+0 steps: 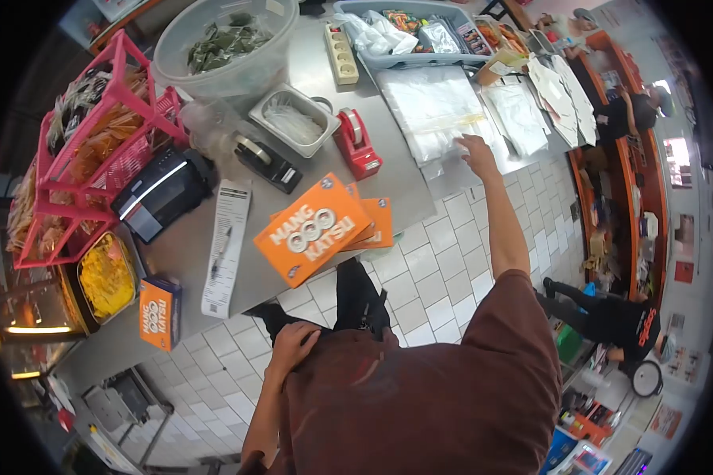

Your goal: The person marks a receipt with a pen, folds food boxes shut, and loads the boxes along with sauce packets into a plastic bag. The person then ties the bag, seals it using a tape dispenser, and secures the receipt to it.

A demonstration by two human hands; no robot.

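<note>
My right hand (478, 155) reaches out to the counter's right part. Its bent fingers pinch the near edge of a clear plastic bag (429, 111) on a flat stack. A loose edge of plastic hangs past the counter rim below the fingers. My left hand (295, 345) lies against my body near the hip, fingers stretched out and holding nothing. Between the hands, several orange printed boxes (315, 229) lie on the steel counter (408, 190), overlapping. A smaller orange box (159, 313) stands at the left edge, close to a long paper receipt (226, 245) with a pen on it.
Behind the boxes are a red tape dispenser (358, 146), a black tape dispenser (266, 161) and a steel container (295, 120). Pink baskets (103, 186) and a tray of yellow food (105, 279) stand left. A blue-grey bin (420, 57) sits at the back. Co-workers stand at right.
</note>
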